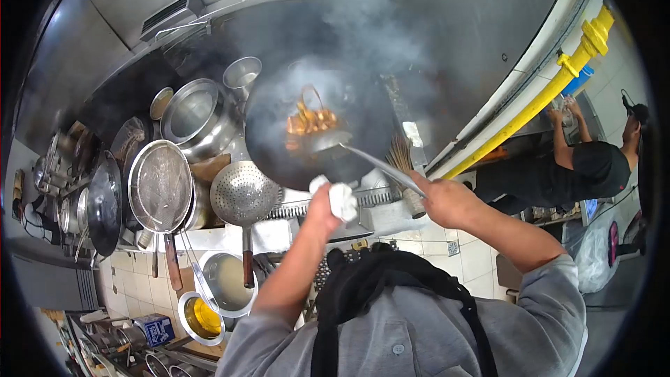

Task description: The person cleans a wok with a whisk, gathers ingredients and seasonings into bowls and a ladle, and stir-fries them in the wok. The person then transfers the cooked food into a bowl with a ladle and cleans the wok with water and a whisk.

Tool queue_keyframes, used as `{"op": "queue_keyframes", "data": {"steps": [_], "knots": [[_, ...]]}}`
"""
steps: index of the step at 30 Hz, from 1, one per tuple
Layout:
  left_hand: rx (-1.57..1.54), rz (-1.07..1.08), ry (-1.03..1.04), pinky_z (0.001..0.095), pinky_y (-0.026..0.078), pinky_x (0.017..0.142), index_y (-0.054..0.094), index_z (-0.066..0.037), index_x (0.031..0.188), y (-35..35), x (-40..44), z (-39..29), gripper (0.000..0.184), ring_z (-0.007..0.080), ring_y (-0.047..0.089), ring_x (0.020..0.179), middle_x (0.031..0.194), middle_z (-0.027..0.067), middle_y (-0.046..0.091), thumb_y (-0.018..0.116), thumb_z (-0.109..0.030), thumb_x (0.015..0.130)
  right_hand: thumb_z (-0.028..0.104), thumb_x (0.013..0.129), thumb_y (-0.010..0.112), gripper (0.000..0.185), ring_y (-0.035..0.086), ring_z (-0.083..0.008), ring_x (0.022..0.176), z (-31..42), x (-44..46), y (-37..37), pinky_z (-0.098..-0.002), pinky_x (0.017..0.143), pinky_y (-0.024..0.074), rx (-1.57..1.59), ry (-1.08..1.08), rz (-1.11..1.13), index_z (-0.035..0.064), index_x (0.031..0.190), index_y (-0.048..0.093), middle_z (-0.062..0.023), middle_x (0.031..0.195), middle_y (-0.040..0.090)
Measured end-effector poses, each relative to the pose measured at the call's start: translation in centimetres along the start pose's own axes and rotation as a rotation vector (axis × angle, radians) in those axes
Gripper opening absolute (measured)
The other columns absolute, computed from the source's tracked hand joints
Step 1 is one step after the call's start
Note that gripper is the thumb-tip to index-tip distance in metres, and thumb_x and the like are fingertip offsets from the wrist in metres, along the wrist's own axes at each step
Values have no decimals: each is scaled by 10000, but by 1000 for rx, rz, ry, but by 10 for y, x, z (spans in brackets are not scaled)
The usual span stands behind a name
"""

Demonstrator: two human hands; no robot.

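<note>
A large dark wok [272, 157] gives off steam, and browned food pieces [310, 120] lie in it or rise just above its middle. My left hand [322, 208] is closed round a folded white cloth [343, 202] at the wok's near edge; the cloth hides whatever part of the rim or handle is under it. On the right, my right hand [447, 200] grips the long metal handle of a ladle [331, 141]. The ladle's bowl is inside the wok, at the near side of the food.
Left of the wok are a perforated skimmer [244, 192], a mesh strainer [161, 185] and metal bowls [190, 110]. Below them sit a pot of pale liquid [229, 281] and a bowl of yellow oil [203, 317]. A bamboo brush [401, 157] and yellow pipe [530, 108] are right; a co-worker [593, 167] stands beyond.
</note>
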State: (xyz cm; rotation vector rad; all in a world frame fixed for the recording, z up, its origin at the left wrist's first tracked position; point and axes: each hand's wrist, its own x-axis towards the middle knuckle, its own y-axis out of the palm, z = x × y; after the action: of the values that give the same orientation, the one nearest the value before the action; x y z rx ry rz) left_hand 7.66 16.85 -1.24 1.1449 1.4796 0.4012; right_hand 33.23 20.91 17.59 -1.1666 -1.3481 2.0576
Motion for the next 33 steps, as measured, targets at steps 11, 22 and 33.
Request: {"op": "queue_keyframes", "data": {"steps": [11,22,33], "knots": [[-33,17,-38,336,343,437,448,-96,603,18,-47,16,399,220,404,450,526,52,419,358,-293,937,123,873,493,559,626,-422,820,-68,-41,47,-487,760,501,118,-111,-93,109,1413,351,-244,917,625],[-13,-219,172,378,524,568,559,-64,851,-21,-151,130,179,226,611,590,688,78,595,545,-239,884,14,878,558,487,399,-76,395,-62,-25,65,-237,341,329,1160,-82,125,58,1345,429,4,626,448],[-501,90,415,610,477,899,523,-39,1151,-118,-329,215,438,403,606,1020,1088,211,604,610,-274,792,65,882,599,550,362,-78,380,136,-112,64,-232,343,296,1286,-363,1000,35,1384,379,-22,591,420]]}}
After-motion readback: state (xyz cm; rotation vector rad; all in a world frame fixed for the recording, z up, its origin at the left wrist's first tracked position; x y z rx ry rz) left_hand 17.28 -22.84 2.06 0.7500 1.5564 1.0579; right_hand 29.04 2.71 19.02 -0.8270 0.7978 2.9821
